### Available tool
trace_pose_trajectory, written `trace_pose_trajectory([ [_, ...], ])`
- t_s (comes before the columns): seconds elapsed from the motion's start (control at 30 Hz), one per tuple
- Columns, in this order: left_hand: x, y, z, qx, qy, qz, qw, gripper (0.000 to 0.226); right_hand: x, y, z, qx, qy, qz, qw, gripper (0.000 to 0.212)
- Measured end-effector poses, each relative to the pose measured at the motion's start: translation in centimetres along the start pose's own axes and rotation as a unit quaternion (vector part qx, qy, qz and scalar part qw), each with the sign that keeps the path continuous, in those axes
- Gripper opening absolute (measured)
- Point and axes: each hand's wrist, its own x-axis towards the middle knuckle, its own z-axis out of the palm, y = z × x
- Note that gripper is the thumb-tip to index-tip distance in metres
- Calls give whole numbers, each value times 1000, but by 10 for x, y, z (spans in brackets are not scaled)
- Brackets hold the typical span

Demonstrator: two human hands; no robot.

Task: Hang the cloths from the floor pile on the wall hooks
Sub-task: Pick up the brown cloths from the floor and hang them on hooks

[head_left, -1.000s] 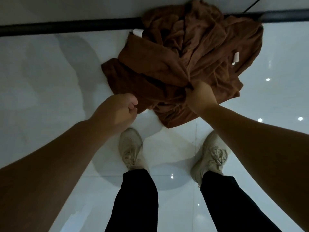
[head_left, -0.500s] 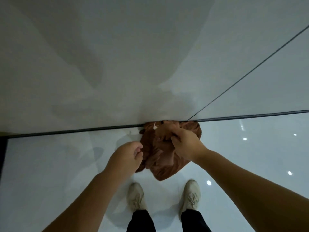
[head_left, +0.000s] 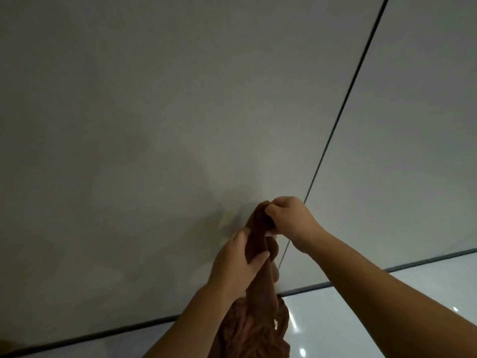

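We judge that we are in the lifting step: one soft rust-brown fabric cloth (head_left: 260,275) is raised from the floor pile of crumpled brown cloths (head_left: 247,332), which lies on the glossy white floor (head_left: 387,306) against the grey wall (head_left: 154,125). Our right hand (head_left: 291,220) pinches the top end of the cloth, and our left hand (head_left: 237,259) has its grip curled around it just below. No hook is visible, so the next move calls for finding one and opening an edge. We see no containers.
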Motion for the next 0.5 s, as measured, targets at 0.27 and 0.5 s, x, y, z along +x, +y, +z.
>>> trace_pose_trajectory([
  [0.27,23,83,-88,-30,101,86,991,18,-37,-98,-37,69,-8,-133,989,18],
  [0.5,34,126,-148,-35,155,110,981,25,-53,-122,-45,-51,6,-274,960,13],
])
